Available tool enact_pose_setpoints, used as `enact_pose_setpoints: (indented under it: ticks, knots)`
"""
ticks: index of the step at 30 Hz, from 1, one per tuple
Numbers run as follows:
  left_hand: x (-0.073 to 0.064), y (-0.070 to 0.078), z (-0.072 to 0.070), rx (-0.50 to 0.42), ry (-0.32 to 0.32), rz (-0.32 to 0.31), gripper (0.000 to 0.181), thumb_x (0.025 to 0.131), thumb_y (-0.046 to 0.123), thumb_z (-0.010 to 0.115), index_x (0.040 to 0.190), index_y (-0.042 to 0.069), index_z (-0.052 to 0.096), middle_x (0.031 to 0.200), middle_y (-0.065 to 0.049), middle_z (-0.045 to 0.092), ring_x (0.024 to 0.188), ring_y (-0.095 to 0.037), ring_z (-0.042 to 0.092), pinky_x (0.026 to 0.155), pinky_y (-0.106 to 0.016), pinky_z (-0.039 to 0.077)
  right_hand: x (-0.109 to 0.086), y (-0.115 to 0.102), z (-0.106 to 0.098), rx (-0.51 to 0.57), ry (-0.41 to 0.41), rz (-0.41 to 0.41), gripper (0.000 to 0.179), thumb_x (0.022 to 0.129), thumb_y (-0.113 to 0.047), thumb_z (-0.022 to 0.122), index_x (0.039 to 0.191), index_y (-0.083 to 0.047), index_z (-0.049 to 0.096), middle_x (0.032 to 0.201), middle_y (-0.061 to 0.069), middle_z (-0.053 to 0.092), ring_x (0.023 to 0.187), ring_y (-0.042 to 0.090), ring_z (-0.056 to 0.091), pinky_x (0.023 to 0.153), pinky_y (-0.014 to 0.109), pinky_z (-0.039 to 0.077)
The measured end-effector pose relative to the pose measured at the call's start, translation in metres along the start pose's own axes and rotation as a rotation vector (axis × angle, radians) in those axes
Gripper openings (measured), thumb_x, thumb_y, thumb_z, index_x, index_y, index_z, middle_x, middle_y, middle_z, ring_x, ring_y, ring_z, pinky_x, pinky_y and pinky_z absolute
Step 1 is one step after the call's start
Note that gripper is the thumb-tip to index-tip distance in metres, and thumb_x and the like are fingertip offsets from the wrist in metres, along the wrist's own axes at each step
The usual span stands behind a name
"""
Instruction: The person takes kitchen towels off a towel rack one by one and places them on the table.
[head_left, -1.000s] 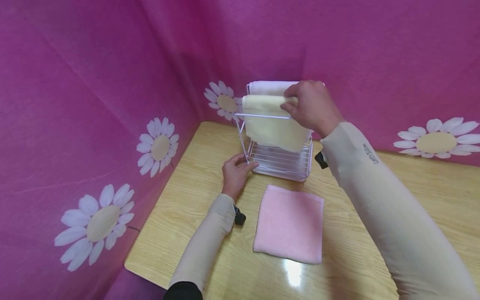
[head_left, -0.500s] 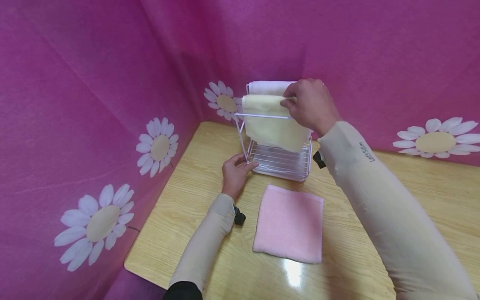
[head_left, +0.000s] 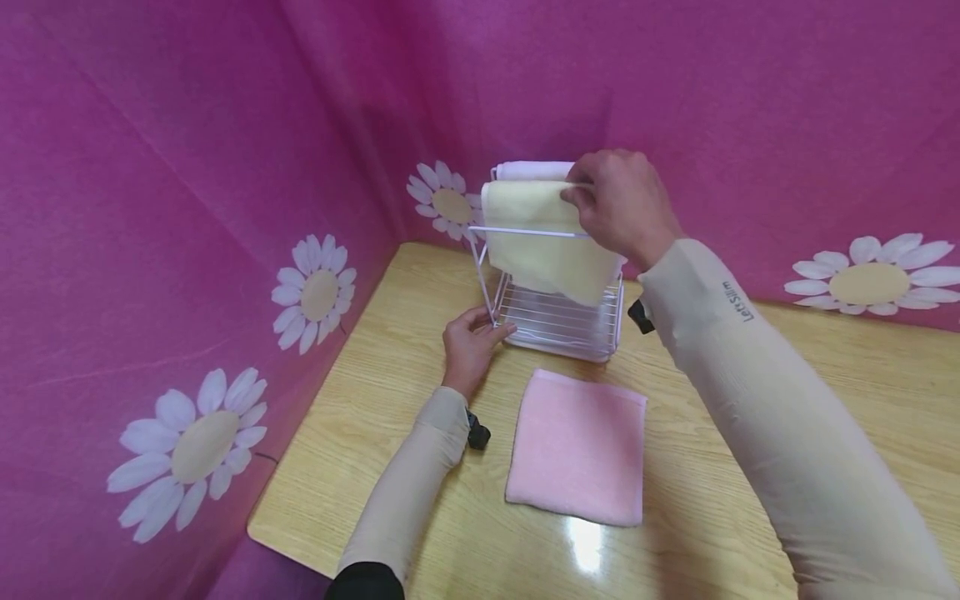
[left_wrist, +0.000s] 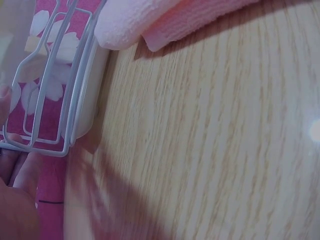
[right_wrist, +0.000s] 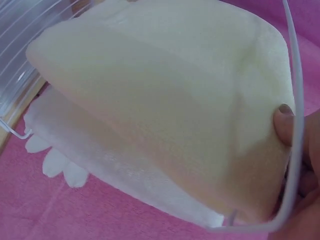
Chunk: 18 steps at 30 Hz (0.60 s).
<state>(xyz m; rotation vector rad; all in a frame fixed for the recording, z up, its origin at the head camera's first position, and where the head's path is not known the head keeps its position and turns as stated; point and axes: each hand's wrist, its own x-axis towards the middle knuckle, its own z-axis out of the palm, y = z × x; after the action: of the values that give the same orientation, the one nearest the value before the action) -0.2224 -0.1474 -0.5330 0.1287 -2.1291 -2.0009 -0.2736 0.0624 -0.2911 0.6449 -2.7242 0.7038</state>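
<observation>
My right hand pinches the top edge of a pale yellow towel that hangs in a white wire rack. In the right wrist view the thumb lies on the towel's face, beside the rack's top bar. Behind it hangs a white towel, partly hidden by the yellow one. Low at the rack's front left corner, my left hand grips the wire frame; the left wrist view shows its fingers around the frame's lower bars.
A folded pink towel lies flat on the wooden table in front of the rack. Under the rack's wire grid is a white tray. Magenta cloth with daisy prints stands close behind and along the left.
The right hand has risen slightly, and the yellow towel's top edge has come up with it, covering more of the white towel. My left hand and the pink towel stay put.
</observation>
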Motion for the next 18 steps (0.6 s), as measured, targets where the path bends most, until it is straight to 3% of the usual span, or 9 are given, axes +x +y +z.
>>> enact_pose_setpoints:
  ticks: [9,18]
  knots:
    - [0.001,-0.002,0.002,0.011,0.015,0.028,0.044,0.067,0.006,0.081,0.104,-0.009,0.062,0.099,-0.025,0.063,0.093,-0.038,0.061,0.077,-0.022,0.053,0.003,-0.009,-0.014,-0.022,-0.023,0.000,0.020,0.090,-0.017,0.059,0.102,-0.003,0.065,0.094,0.011,0.064,0.085,0.028,0.054,0.078,0.040,0.045]
    - [0.001,-0.003,0.004,0.018,0.018,0.036,0.045,0.066,0.008,0.082,0.102,-0.010,0.062,0.097,-0.025,0.063,0.090,-0.036,0.062,0.075,-0.023,0.054,0.003,-0.018,-0.032,-0.036,0.022,-0.024,0.021,0.090,-0.017,0.058,0.102,-0.002,0.065,0.096,0.012,0.065,0.086,0.029,0.055,0.079,0.040,0.045]
